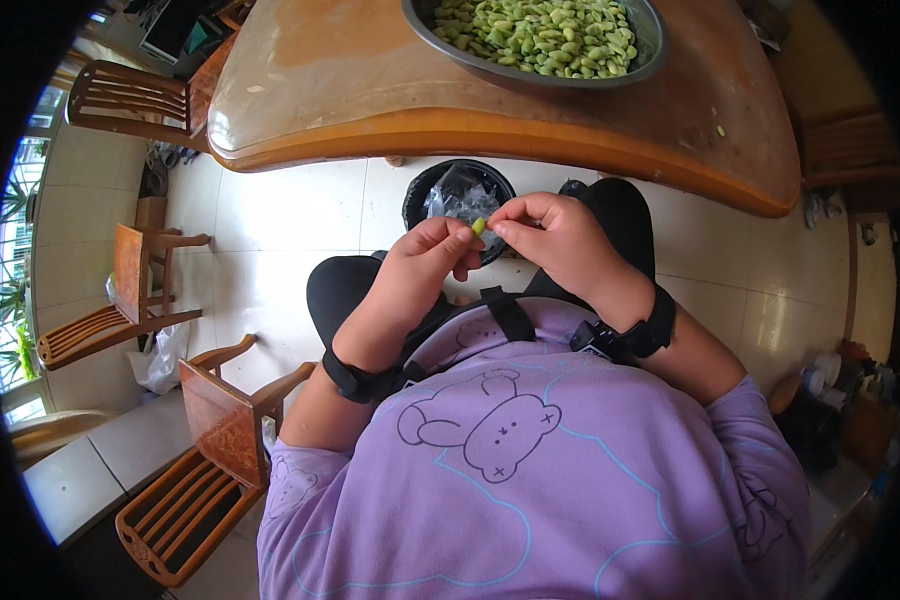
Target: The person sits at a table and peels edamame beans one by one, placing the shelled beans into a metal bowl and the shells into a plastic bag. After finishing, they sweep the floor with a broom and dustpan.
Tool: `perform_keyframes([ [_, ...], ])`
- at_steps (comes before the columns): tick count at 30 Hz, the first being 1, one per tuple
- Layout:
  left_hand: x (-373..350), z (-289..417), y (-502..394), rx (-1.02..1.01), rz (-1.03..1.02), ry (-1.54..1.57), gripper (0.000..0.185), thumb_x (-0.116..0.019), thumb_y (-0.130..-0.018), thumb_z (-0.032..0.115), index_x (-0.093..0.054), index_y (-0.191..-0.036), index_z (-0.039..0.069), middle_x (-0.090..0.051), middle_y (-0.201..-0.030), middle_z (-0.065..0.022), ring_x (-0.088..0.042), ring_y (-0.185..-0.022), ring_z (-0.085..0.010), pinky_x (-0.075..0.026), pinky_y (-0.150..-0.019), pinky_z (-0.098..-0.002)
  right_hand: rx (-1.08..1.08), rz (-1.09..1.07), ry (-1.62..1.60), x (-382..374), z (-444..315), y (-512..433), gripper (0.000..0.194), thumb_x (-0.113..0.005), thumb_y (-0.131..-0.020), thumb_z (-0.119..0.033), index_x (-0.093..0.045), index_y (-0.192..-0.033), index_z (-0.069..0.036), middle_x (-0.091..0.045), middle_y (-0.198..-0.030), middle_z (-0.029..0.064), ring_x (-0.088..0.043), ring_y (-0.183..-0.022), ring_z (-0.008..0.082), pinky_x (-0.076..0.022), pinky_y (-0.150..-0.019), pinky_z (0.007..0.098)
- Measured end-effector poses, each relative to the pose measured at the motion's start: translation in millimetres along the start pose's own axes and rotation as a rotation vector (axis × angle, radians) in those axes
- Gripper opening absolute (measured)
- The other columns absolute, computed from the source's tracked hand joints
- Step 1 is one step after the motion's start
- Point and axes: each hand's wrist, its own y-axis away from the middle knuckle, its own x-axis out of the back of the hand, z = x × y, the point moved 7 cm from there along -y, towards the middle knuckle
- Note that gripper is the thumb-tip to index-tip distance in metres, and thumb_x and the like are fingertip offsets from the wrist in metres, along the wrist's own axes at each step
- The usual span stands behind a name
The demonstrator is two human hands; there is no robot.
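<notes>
Between the thumb and fingers of my left hand (436, 251) is a green bean (478, 226), pinched by its lower end. The fingertips of my right hand (553, 231) meet at the bean's other side; whether they grip part of it is too small to tell. Both hands are over a black bin (414, 196) lined with a clear plastic bag (461, 193), which stands on the floor between my knees. Ahead on the table, a metal basin (654, 64) holds a heap of green shelled beans (540, 37).
The wooden table (330, 90) has a rounded front edge just beyond the bin. One small green piece (721, 131) lies on its right part. Wooden chairs (221, 420) stand on the tiled floor (289, 217) to my left, near a white plastic bag (163, 356).
</notes>
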Motion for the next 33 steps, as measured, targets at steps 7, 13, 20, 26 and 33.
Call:
perform_keyframes([
  [7, -6, 9, 2, -0.108, 0.03, -0.243, 0.015, -0.058, -0.098, 0.016, -0.061, -0.094, 0.002, -0.055, -0.078, 0.0034, -0.045, -0.069, -0.0051, -0.039, -0.061, -0.0205, -0.025, -0.018, -0.009, -1, 4, 1, 0.015, -0.064, -0.089, -0.011, -0.068, -0.097, 0.001, -0.068, -0.089, 0.0013, -0.059, -0.081, 0.0059, -0.0488, -0.074, 0.0226],
  [13, -8, 18, 5, -0.149, 0.086, -0.526, 0.015, -0.062, -0.095, 0.015, -0.063, -0.092, 0.001, -0.055, -0.072, 0.0015, -0.047, -0.067, -0.007, -0.042, -0.06, -0.0234, -0.011, -0.037, -0.069, 0, 8, -1, 0.016, -0.065, -0.086, -0.013, -0.068, -0.094, 0.0, -0.067, -0.081, 0.0028, -0.059, -0.072, 0.0064, -0.049, -0.065, 0.0229],
  [20, -15, 21, 7, -0.222, 0.047, -0.588, 0.015, -0.062, -0.095, 0.016, -0.064, -0.095, 0.001, -0.056, -0.072, 0.0009, -0.049, -0.066, -0.0078, -0.043, -0.06, -0.0241, -0.049, -0.08, -0.051, 0, 13, 1, 0.015, -0.064, -0.084, -0.012, -0.067, -0.092, 0.001, -0.063, -0.076, 0.0003, -0.056, -0.068, 0.0063, -0.0472, -0.063, 0.0229],
  [26, -9, 2, -1, -0.021, -0.066, -0.26, 0.016, -0.059, -0.098, 0.018, -0.064, -0.095, 0.002, -0.054, -0.073, 0.003, -0.047, -0.067, -0.0065, -0.041, -0.062, -0.0227, -0.032, -0.072, -0.154, -5, 14, 1, 0.015, -0.061, -0.085, -0.011, -0.066, -0.093, 0.001, -0.066, -0.079, 0.0021, -0.058, -0.073, 0.0069, -0.0479, -0.067, 0.0227],
  [33, -14, 0, -8, -0.021, -0.103, -0.139, 0.016, -0.057, -0.097, 0.018, -0.063, -0.092, 0.003, -0.057, -0.075, -0.0003, -0.053, -0.068, -0.0122, -0.046, -0.063, -0.0285, -0.1, -0.018, -0.093, -3, 23, -3, 0.018, -0.062, -0.082, -0.013, -0.065, -0.093, 0.001, -0.067, -0.081, 0.0042, -0.06, -0.074, 0.0091, -0.0493, -0.069, 0.0252],
])
